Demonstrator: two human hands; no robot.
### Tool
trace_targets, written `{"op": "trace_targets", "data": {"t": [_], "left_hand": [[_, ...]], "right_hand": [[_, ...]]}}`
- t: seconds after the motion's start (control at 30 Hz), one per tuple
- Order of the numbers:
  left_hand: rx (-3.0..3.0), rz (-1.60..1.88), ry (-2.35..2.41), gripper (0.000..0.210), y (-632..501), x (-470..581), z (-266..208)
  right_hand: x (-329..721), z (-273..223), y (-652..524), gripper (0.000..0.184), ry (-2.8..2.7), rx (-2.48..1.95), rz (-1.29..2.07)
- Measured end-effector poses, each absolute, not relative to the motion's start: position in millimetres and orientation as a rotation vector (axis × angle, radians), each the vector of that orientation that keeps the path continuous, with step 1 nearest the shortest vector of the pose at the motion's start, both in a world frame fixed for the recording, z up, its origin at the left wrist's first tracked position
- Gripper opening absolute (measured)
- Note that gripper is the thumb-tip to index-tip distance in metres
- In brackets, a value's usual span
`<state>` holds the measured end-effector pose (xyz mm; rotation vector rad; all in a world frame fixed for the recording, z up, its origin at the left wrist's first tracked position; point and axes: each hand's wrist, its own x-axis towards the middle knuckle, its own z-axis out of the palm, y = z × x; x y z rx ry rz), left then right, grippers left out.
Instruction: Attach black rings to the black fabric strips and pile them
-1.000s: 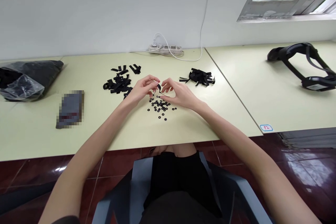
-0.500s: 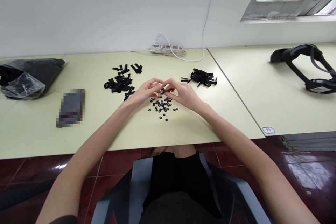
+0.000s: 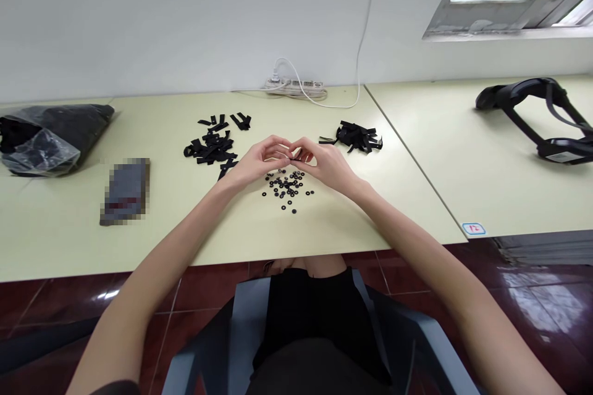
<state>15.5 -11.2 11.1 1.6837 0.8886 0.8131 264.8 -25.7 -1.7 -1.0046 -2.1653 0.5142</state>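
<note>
My left hand (image 3: 263, 160) and my right hand (image 3: 323, 163) meet fingertip to fingertip above the table. Both are closed in a pinch on a small black fabric strip (image 3: 296, 159), mostly covered by the fingers. Just below them lie several small round black pieces with holes, like washers or snap buttons (image 3: 287, 185), scattered loosely. Left of my left hand is a loose pile of short black strips (image 3: 212, 147). Another heap of black strips (image 3: 356, 137) lies beyond my right hand.
A black bag in clear plastic (image 3: 55, 139) and a blurred dark flat item (image 3: 125, 191) lie at the left. By the wall is a power strip (image 3: 296, 87) with a white cable. A black headset with straps (image 3: 537, 117) rests on the right-hand table (image 3: 463, 166).
My fingertips have drawn closer together around the strip, which now shows less than before. The piles and the round pieces stay where they were.
</note>
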Motion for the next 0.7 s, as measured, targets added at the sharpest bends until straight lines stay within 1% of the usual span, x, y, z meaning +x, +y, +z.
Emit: {"op": "trace_targets", "data": {"t": [0.17,0.27,0.37,0.47,0.57,0.7], "left_hand": [[1.624,0.925,1.02,0.052,-10,13,14],[1.613,0.964,1.037,0.055,-11,14,17],[1.618,0.995,1.059,0.057,-12,14,20],[1.616,1.025,1.081,0.057,-11,12,20],[1.595,1.064,1.119,0.053,-5,8,17],[1.563,1.117,1.204,0.043,5,-1,14]], "right_hand": [[265,2,-25,0.019,-2.066,-0.972,0.555],[264,5,-25,0.023,-1.957,-0.919,0.682],[263,7,-24,0.033,-1.83,-0.886,0.837],[265,6,-18,0.047,-1.723,-0.894,0.915],[273,0,-5,0.053,-1.635,-0.948,0.829],[297,-20,24,0.049,-1.44,-1.139,0.491]]}}
